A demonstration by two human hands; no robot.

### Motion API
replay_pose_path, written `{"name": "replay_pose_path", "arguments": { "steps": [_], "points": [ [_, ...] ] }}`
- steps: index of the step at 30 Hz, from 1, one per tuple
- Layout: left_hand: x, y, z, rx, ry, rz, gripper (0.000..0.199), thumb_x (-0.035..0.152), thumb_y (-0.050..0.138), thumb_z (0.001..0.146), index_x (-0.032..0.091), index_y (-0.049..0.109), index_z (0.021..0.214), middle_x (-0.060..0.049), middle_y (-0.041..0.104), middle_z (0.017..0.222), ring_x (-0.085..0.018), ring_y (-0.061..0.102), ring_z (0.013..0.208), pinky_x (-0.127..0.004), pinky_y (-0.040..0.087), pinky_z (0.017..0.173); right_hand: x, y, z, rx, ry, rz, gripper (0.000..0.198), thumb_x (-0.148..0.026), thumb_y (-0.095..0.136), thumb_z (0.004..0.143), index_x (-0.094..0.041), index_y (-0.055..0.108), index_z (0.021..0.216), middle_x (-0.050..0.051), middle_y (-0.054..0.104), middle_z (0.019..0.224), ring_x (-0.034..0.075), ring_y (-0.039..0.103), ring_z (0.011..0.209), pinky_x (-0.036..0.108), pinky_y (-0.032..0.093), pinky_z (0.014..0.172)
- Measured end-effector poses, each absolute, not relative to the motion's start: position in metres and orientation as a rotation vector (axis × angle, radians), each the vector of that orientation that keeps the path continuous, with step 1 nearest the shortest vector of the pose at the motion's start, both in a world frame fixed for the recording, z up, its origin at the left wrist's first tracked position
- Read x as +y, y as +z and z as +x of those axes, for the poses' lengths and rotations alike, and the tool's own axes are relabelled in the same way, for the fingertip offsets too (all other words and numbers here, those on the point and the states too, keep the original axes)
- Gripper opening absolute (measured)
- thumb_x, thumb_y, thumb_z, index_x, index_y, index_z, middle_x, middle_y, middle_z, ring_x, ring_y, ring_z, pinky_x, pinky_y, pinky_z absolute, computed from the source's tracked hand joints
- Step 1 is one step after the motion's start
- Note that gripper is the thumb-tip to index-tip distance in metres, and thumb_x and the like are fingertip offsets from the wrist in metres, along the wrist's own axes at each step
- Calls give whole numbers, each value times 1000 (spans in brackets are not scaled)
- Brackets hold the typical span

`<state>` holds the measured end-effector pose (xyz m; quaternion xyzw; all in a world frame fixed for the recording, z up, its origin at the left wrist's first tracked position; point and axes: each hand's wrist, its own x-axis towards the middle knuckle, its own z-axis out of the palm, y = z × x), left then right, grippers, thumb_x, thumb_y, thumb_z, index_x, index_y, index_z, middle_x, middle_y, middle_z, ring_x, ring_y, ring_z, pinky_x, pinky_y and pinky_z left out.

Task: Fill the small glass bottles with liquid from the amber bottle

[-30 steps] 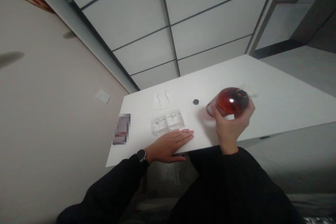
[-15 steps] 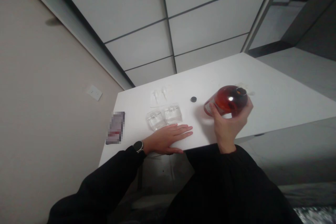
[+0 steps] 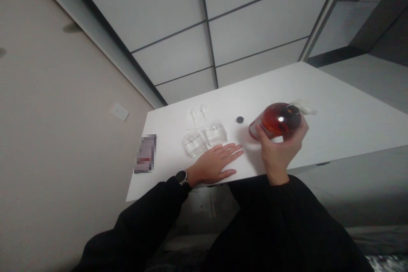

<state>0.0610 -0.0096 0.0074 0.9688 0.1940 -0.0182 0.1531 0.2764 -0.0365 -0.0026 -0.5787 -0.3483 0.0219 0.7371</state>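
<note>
My right hand is wrapped round a large bottle of red liquid, whose uncapped mouth tilts up and to the right. Whether its base touches the table cannot be made out. My left hand lies palm down near the table's front edge, fingers stretched out, holding nothing. Just beyond its fingers stand two clear square containers side by side. Behind them lie two clear pump tops, seemingly on a transparent sheet. A small black cap rests on the table left of the bottle.
The white table has its front edge close to my body. A blurred-out flat dark item lies at its left end. Crumpled white tissue sits behind the bottle. A paneled white sliding door rises behind the table.
My left hand has slid slightly right along the table. The right hand keeps its hold on the bottle, and more of the tissue behind it shows. The whole view has shifted a little.
</note>
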Motion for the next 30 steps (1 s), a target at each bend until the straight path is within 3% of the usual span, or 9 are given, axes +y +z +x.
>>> {"name": "replay_pose_path", "arguments": {
  "steps": [8,17,24,30],
  "points": [
    [-4,2,72,417,-53,2838,74,52,32,111,3,26,166,-23,22,177,-28,17,168,-44,18,136,-32,-10,274,-793,8,-1283,94,-51,94,64,-21,53,142,14,59,140,33,61,132,58,53,112],
    [-28,-4,94,758,108,2823,68,49,28,113,9,26,168,-13,27,178,-26,25,166,-45,21,134,-29,-16,274,-828,-21,-1290,97,-51,93,64,-20,50,145,15,55,143,35,59,134,59,51,113],
    [-56,-7,95,844,189,2741,79,60,33,109,7,24,167,-19,27,177,-30,22,167,-50,21,135,-32,-19,272,-827,-24,-1338,93,-51,93,64,-17,54,142,18,61,139,38,60,134,60,51,111],
    [-90,-5,82,915,196,2689,78,59,38,109,11,24,168,-16,26,177,-28,25,166,-50,25,134,-33,-23,272,-837,-8,-1337,93,-50,92,65,-17,54,143,19,62,140,37,62,133,58,52,111]
  ]
}}
